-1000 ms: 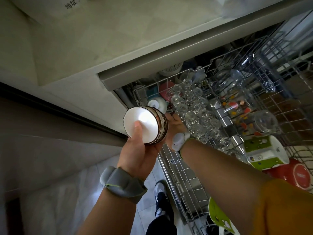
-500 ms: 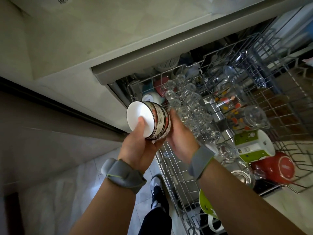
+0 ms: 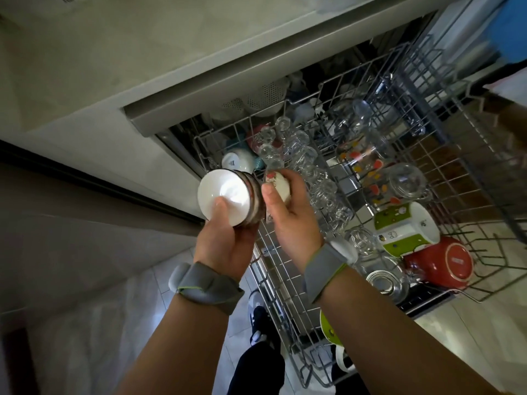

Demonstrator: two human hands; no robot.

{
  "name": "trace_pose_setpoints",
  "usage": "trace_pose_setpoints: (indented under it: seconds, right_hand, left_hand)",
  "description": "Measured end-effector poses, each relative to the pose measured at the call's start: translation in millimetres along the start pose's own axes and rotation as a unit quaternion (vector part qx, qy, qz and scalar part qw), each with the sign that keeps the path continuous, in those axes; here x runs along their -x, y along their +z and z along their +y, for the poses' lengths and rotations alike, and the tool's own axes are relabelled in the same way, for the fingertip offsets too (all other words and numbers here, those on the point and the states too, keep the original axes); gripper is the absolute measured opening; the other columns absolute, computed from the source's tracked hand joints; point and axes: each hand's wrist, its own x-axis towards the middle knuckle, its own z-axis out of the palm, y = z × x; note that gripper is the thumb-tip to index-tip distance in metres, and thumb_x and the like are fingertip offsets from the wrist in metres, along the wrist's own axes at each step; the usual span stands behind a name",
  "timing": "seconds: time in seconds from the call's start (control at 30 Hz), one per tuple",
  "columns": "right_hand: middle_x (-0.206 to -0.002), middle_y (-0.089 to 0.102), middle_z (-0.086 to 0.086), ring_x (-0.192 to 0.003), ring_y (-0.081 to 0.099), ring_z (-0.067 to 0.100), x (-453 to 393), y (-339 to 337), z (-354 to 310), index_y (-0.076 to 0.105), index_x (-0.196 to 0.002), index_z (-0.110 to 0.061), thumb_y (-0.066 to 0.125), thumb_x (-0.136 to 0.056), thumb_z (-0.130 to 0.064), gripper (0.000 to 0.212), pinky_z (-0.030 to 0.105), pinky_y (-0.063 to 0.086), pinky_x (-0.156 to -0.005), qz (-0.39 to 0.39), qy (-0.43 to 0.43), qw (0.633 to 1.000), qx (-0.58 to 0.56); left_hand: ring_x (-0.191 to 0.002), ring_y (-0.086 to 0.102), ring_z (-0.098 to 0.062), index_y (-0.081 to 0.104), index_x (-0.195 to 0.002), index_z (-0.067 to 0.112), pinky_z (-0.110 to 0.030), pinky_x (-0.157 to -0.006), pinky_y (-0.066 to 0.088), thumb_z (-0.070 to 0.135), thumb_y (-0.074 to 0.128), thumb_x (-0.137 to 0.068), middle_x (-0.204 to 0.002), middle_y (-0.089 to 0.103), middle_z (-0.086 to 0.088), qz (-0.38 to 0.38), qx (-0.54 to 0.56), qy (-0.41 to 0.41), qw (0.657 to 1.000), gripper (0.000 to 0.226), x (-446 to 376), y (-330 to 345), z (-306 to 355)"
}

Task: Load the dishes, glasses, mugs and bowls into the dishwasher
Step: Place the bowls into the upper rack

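Over the near-left corner of the pulled-out rack [image 3: 285, 286], two hands are at work. Left hand [image 3: 225, 240] grips a small stack of bowls [image 3: 228, 196] on its side, thumb pressed into the white inside of the front bowl, fingers curled round the back. Right hand [image 3: 291, 215] is clamped on a single patterned bowl [image 3: 278, 183], just beside the stack and all but touching it. My read: one bowl is being peeled off the stack to go into the rack, so this is the bowl-loading step, mid-way through.

Next move, I'd say, calls for turning that single bowl mouth-down and finding a free slot. Bare wire shows along the rack's near-left side below the hands. Watch the row of small glasses [image 3: 310, 178] just right of the right hand; a careless swing could knock them.

Counting now. Stack: three rims, I think, though the edges blur. Loose bowl in hand: one. Further along the rack's right side: one green-and-white mug [image 3: 405, 232], one red mug [image 3: 439, 265], and one glass jar [image 3: 385, 283] at the near edge. Small glasses in the row: too many overlapping to count surely. Two tumblers with coloured spots [image 3: 368, 163] sit mid-rack beside one clear glass [image 3: 405, 181]. At the rack's far-left end, one white bowl [image 3: 236, 162]. Below the rack, one more green mug [image 3: 330, 332].
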Motion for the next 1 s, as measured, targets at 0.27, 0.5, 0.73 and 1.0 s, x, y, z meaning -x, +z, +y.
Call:
trace_pose_setpoints:
  seconds: [0.27, 0.5, 0.73, 1.0]
  right_hand:
    - [-0.143, 0.037, 0.023, -0.116, 0.051, 0.042, 2, -11, 40, 0.053, -0.132, -0.005, 0.087, -0.060, -0.013, 0.080, 0.051, 0.051, -0.093, -0.138, -0.137, 0.837, 0.512]
    - [-0.130, 0.050, 0.018, -0.122, 0.044, 0.040, -22, 3, 58, 0.057, -0.125, -0.006, 0.064, -0.076, -0.010, 0.050, 0.051, 0.043, -0.094, -0.268, -0.208, 0.663, 0.667]
    - [-0.104, 0.062, 0.008, -0.099, 0.058, 0.032, -31, 4, 92, 0.065, -0.096, -0.013, 0.081, -0.053, -0.020, 0.046, 0.042, 0.049, -0.073, -0.234, -0.244, 0.631, 0.699]
    - [-0.104, 0.063, 0.011, -0.099, 0.057, 0.033, -39, 9, 101, 0.069, -0.102, -0.009, 0.083, -0.051, -0.019, 0.054, 0.040, 0.051, -0.072, -0.219, -0.237, 0.616, 0.719]
  left_hand:
    - [-0.108, 0.064, -0.034, 0.042, -0.130, 0.003, -0.051, -0.091, 0.053, 0.024, 0.048, -0.101, -0.120, 0.061, -0.022, 0.032, 0.056, 0.050, 0.997, 0.036, -6, 0, 41]
    - [-0.108, 0.064, -0.034, 0.038, -0.139, 0.003, -0.049, -0.093, 0.052, 0.026, 0.047, -0.102, -0.126, 0.059, -0.022, 0.038, 0.037, 0.032, 0.998, 0.046, -4, -10, 33]
    - [-0.107, 0.066, -0.032, 0.042, -0.138, 0.006, -0.047, -0.094, 0.052, 0.029, 0.046, -0.102, -0.126, 0.061, -0.019, 0.034, 0.002, 0.028, 0.999, 0.043, -8, -24, 32]
    - [-0.107, 0.066, -0.032, 0.047, -0.125, 0.007, -0.050, -0.096, 0.051, 0.027, 0.048, -0.101, -0.120, 0.063, -0.019, 0.031, -0.011, 0.022, 0.999, 0.031, -8, -27, 31]
